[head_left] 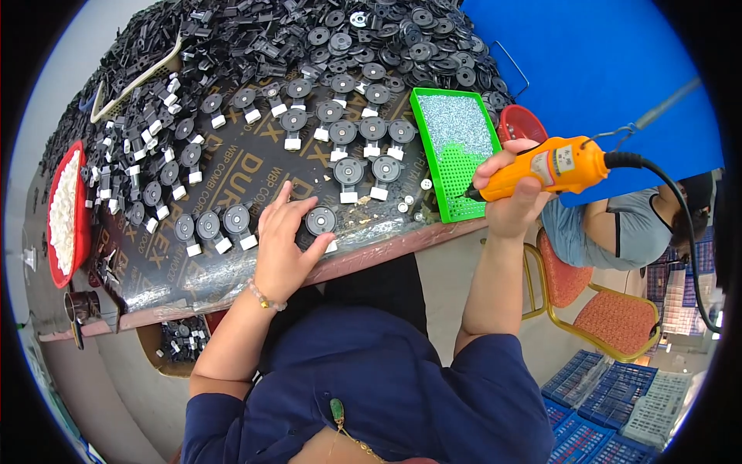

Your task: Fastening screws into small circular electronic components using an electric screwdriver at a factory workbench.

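My left hand (282, 240) rests on the table edge, its thumb and index finger around a black wheel-like part (321, 221) with a white tab; the other fingers are stretched out. My right hand (514, 189) is closed around an orange electric screwdriver (553, 168), which hangs from a spring and has a black cable. Its dark tip points down over a green perforated tray (454, 213) holding many small silvery screws (456, 120). Rows of similar wheel assemblies (348, 172) with white tabs lie beyond my left hand.
Loose black parts (255, 35) heap along the far side. A red tray (79, 255) of white pieces stands at left, a red bowl (522, 124) beyond the green tray. Several small white pieces (406, 203) lie nearby. Another person (630, 224) sits at right, near orange chairs (618, 321).
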Motion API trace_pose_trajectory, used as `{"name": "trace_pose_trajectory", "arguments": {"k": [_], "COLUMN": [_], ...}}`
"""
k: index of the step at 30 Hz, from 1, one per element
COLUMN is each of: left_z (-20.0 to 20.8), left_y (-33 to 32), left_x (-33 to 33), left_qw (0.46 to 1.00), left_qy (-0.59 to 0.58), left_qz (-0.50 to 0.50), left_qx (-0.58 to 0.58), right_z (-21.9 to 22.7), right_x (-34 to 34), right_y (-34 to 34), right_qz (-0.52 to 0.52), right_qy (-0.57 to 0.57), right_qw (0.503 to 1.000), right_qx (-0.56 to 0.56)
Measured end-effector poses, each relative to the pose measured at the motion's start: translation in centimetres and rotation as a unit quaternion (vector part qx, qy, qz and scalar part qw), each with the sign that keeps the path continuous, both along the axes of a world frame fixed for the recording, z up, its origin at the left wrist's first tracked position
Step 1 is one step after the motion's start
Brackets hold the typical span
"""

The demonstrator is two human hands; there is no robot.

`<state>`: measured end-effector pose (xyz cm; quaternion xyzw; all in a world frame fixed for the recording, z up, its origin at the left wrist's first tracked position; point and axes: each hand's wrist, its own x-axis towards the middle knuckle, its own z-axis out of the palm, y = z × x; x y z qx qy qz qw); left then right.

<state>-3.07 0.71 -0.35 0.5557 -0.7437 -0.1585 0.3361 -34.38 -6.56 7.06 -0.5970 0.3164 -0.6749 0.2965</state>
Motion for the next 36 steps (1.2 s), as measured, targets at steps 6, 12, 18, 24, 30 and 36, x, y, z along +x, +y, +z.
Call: {"name": "trace_pose_trajectory", "arguments": {"k": [6,12,18,24,30,36], "left_z": [0.4,0.2,0.2,0.2,0.0,-0.2], "left_y": [0.1,0.0,0.1,0.2,-0.1,-0.1], "left_x": [0.2,0.2,0.1,0.2,0.4,0.6], "left_qw": [1.000,1.000,1.000,1.000,1.000,1.000], "left_qy": [-0.009,-0.013,-0.009,-0.007,-0.013,-0.001], "left_qz": [-0.004,0.002,0.000,-0.007,-0.012,-0.017], "left_qx": [-0.013,-0.005,0.001,-0.005,-0.013,-0.012], "right_z": [-2.2,-2.3,-2.6,-1.2,0.6,-1.0], "right_x": [-0.2,-0.6,-0.6,-1.3,4.1,12.5], "right_y": [-0.5,-0.5,-0.4,0.3,2.1,2.6], "right_qz": [0.001,-0.002,0.011,0.014,0.143,0.262], "right_qy": [-0.019,-0.031,-0.030,-0.035,-0.096,-0.096], "right_qw": [1.000,0.999,0.999,0.999,0.982,0.957], "right_qx": [0.019,0.020,0.019,0.004,-0.077,0.077]}}
